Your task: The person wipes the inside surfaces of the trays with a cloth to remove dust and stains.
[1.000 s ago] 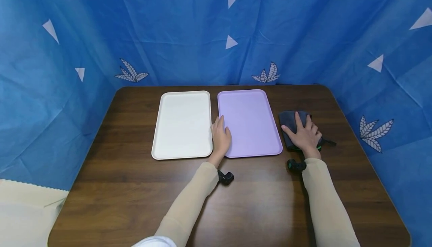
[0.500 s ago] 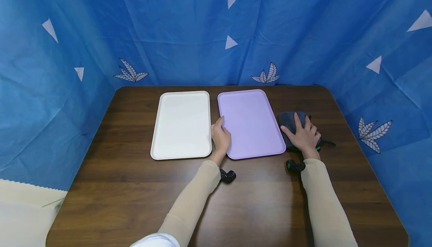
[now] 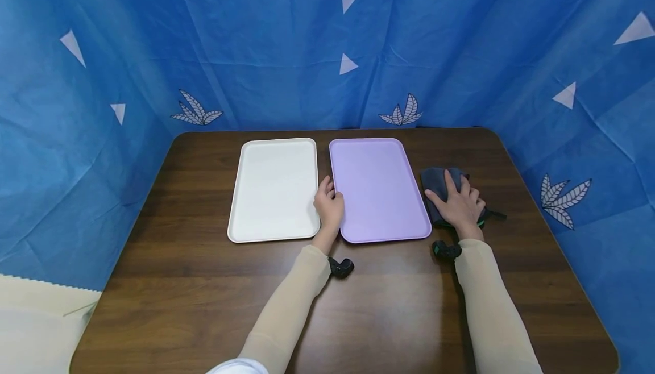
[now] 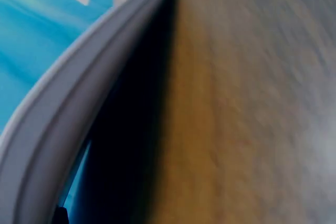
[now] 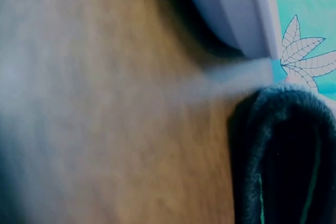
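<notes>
Since the earlier frame the purple tray (image 3: 381, 192) has turned slightly, its far edge now more level, and the left hand (image 3: 329, 203) has edged leftward. That hand is at the purple tray's left side, toward the white tray (image 3: 276, 192), fingers loosely bent; whether it touches the purple rim I cannot tell. Right of the purple tray, the right hand (image 3: 459, 200) rests, fingers spread, on a folded dark cloth (image 3: 433, 181). The straightening looks nearly done, judging by the trays' slight remaining slant; the cloth is not unfolded.
</notes>
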A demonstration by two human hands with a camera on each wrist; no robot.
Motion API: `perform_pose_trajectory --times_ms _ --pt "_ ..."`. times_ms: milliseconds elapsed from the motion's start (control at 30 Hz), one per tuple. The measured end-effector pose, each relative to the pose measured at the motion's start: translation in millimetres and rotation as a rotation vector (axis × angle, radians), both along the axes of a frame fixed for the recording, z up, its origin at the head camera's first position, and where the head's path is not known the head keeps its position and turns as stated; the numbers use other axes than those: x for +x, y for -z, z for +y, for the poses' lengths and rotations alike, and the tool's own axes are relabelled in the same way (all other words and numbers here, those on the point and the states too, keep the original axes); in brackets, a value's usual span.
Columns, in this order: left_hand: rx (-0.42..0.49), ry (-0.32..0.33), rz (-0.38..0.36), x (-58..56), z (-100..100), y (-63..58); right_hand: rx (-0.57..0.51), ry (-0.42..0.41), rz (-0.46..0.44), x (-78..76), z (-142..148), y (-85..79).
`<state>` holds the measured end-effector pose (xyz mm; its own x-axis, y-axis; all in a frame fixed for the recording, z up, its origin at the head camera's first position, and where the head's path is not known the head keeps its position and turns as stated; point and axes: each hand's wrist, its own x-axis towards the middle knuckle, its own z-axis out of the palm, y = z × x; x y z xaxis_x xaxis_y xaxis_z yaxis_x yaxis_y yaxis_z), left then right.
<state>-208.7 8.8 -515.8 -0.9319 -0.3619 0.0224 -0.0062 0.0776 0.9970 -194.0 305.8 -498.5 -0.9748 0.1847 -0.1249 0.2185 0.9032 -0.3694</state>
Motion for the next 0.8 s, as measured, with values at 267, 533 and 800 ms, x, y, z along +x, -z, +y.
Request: perform_pose_trajectory --times_ms 267,533,800 --pt "0.389 0.101 -0.176 0.5 -1.3 -7.2 0.048 0.023 0.06 1.3 -4.2 2.2" --pt "0.402 0.195 -0.201 4.8 -4.9 -0.8 0.035 0.039 0.119 6.8 -8.7 0.1" --pt "0.326 0.218 -0.198 9.9 -15.1 4.2 -0.031 0.032 0.147 14.2 -10.1 -5.0"
